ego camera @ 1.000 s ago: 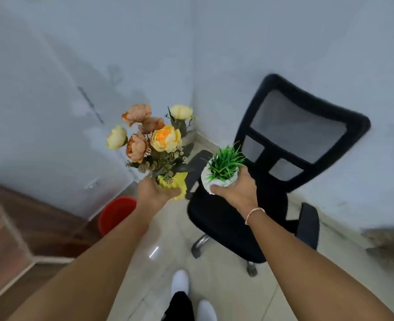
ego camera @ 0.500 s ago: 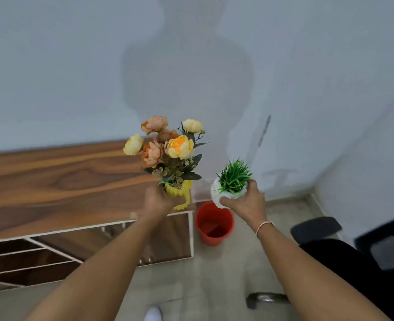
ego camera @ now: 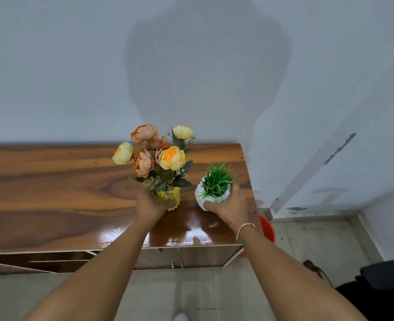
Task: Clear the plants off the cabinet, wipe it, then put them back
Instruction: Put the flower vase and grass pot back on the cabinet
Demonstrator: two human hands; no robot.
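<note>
My left hand (ego camera: 150, 205) grips a yellow vase (ego camera: 170, 197) of orange and cream flowers (ego camera: 159, 154). In my right hand (ego camera: 230, 208) is a small white pot (ego camera: 201, 196) with spiky green grass (ego camera: 216, 179). Both are held over the right end of the glossy wooden cabinet top (ego camera: 52, 188). Whether the pots touch the surface I cannot tell. The cabinet surface shines near its front edge under my wrists.
A red bucket (ego camera: 267, 228) stands on the floor just right of the cabinet, mostly hidden by my right arm. A black office chair (ego camera: 381, 288) sits at the lower right. The grey wall rises behind the cabinet. Cabinet doors with handles (ego camera: 177, 265) face me.
I have turned from the chair to the cabinet and moved closer. Both plants now sit over the cabinet's right end rather than in front of it.
</note>
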